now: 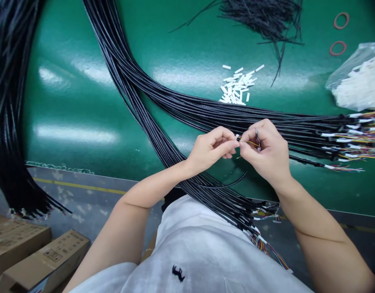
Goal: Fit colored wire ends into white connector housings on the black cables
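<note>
Over the near edge of the green table (83, 93), my left hand (212, 147) pinches a small white connector (236, 137) between thumb and fingers. My right hand (266, 150) is closed on the thin coloured wire ends of a black cable (233, 184) that curves down below the hands. The two hands meet fingertip to fingertip. A thick bundle of black cables (175, 106) runs under both hands, with its coloured wire ends (355, 136) fanned out at the right.
Loose white connectors (237, 86) lie in a pile behind the hands. Short black tubing pieces (266, 18) sit at the back, two red rubber bands (338, 34) and a plastic bag (358, 77) of white parts at right. More black cables (10, 101) hang at left, above cardboard boxes (37, 252).
</note>
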Demonstrator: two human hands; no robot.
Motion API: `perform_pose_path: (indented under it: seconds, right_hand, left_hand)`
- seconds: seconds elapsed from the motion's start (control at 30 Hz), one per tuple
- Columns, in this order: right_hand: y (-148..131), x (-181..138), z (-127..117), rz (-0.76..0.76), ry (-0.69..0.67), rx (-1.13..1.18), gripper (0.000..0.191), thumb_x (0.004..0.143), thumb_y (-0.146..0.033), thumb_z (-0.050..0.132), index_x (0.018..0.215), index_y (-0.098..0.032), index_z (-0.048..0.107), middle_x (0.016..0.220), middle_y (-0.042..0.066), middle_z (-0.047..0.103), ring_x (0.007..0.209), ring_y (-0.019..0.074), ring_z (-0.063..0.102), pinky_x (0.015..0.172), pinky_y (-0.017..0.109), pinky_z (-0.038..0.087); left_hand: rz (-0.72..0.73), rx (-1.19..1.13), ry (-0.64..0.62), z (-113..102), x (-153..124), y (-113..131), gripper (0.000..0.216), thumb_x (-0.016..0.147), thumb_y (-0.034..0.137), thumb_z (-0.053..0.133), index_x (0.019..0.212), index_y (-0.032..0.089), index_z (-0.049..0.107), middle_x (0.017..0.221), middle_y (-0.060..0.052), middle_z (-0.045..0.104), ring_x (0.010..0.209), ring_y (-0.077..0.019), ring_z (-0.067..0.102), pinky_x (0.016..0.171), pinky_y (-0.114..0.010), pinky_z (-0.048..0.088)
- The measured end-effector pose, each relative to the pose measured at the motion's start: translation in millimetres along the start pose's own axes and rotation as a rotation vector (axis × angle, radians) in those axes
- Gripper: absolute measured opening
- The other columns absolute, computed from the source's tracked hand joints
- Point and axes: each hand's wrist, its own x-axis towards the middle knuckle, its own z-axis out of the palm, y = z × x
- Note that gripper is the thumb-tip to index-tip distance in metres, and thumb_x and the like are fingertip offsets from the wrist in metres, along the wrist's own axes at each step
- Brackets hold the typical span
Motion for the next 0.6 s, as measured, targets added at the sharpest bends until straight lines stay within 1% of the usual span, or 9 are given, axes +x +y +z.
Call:
perform_pose_path:
  seconds: [0.03, 0.17, 0.23, 0.27, 0.33, 0.43, 0.47, 0.53, 0.6]
  right_hand:
    - [0.0, -0.3, 0.9, -0.026, 0.009, -0.025, 0.015, 0.078, -0.005, 0.066, 0.074, -0.020, 0.063, 0.083, 0.000, 0.052, 0.066, 0.0094, 0.047, 0.049, 0.024, 0.033]
    - [0.9, -1.1, 3.0, -0.076, 0.033, -0.064, 0.015, 0.078, -0.006, 0.064, 0.075, -0.020, 0.062, 0.084, 0.000, 0.051, 0.062, 0.0086, 0.045, 0.046, 0.024, 0.033]
    - [1.1, -1.0, 2.9, -0.076, 0.036, -0.069, 0.014, 0.078, -0.007, 0.064, 0.074, -0.021, 0.062, 0.084, 0.001, 0.051, 0.062, 0.0092, 0.046, 0.046, 0.025, 0.033]
    - [1.0, -0.9, 2.8, -0.074, 0.040, -0.076, 0.014, 0.078, -0.008, 0.064, 0.074, -0.021, 0.062, 0.083, 0.001, 0.052, 0.062, 0.0098, 0.046, 0.046, 0.025, 0.034]
    - [0.6, -0.8, 2.7, -0.067, 0.047, -0.098, 0.012, 0.077, -0.010, 0.064, 0.073, -0.022, 0.062, 0.083, 0.002, 0.053, 0.063, 0.0109, 0.047, 0.046, 0.026, 0.035]
    - [0.0, -1.2, 2.9, -0.049, 0.045, -0.120, 0.010, 0.077, -0.013, 0.063, 0.072, -0.021, 0.063, 0.083, 0.002, 0.053, 0.061, 0.0109, 0.047, 0.044, 0.026, 0.035]
    - [-0.1, -1.4, 3.0, -0.047, 0.041, -0.120, 0.009, 0.077, -0.013, 0.063, 0.073, -0.021, 0.063, 0.083, 0.002, 0.053, 0.060, 0.0106, 0.046, 0.044, 0.026, 0.035]
    - [0.0, -2.0, 3.3, -0.054, 0.041, -0.121, 0.009, 0.078, -0.014, 0.063, 0.073, -0.021, 0.064, 0.084, 0.002, 0.053, 0.060, 0.0105, 0.046, 0.043, 0.027, 0.034]
    - [0.4, -2.5, 3.8, -0.074, 0.058, -0.134, 0.010, 0.078, -0.013, 0.063, 0.074, -0.022, 0.063, 0.084, 0.002, 0.053, 0.061, 0.0113, 0.048, 0.045, 0.027, 0.036]
  left_hand:
    - [0.020, 0.036, 0.006, 0.0, 0.3, -0.3, 0.032, 0.093, 0.048, 0.071, 0.093, 0.017, 0.061, 0.074, 0.003, 0.067, 0.063, -0.0064, 0.065, 0.060, -0.017, 0.053]
    - [0.199, 0.215, 0.028, -1.7, 2.8, -2.3, 0.028, 0.094, 0.044, 0.070, 0.088, 0.017, 0.065, 0.078, 0.003, 0.066, 0.065, -0.0051, 0.058, 0.063, -0.018, 0.047]
    - [0.225, 0.259, 0.018, -4.2, 5.0, -3.0, 0.030, 0.093, 0.046, 0.071, 0.087, 0.017, 0.065, 0.080, 0.002, 0.067, 0.067, -0.0060, 0.057, 0.064, -0.020, 0.046]
    - [0.207, 0.253, 0.014, -5.8, 6.4, -3.4, 0.032, 0.091, 0.048, 0.073, 0.088, 0.018, 0.065, 0.081, 0.001, 0.067, 0.069, -0.0066, 0.057, 0.065, -0.020, 0.046]
    - [0.122, 0.167, 0.009, -8.9, 9.2, -4.4, 0.038, 0.087, 0.054, 0.075, 0.095, 0.019, 0.064, 0.083, 0.001, 0.066, 0.071, -0.0077, 0.058, 0.067, -0.021, 0.048]
    - [-0.029, -0.027, -0.046, -11.4, 12.8, -6.2, 0.046, 0.090, 0.060, 0.070, 0.112, 0.020, 0.061, 0.086, 0.001, 0.066, 0.071, -0.0078, 0.061, 0.070, -0.022, 0.052]
    - [-0.066, -0.077, -0.079, -11.4, 13.6, -6.7, 0.045, 0.092, 0.059, 0.068, 0.114, 0.020, 0.061, 0.089, 0.000, 0.068, 0.072, -0.0076, 0.062, 0.071, -0.022, 0.052]
    - [-0.117, -0.148, -0.130, -10.5, 14.4, -7.6, 0.039, 0.093, 0.053, 0.069, 0.112, 0.020, 0.064, 0.099, -0.003, 0.071, 0.077, -0.0076, 0.064, 0.073, -0.022, 0.053]
    - [-0.145, -0.211, -0.135, -9.0, 14.6, -8.4, 0.036, 0.090, 0.049, 0.074, 0.109, 0.019, 0.067, 0.105, -0.004, 0.071, 0.082, -0.0081, 0.065, 0.073, -0.021, 0.053]
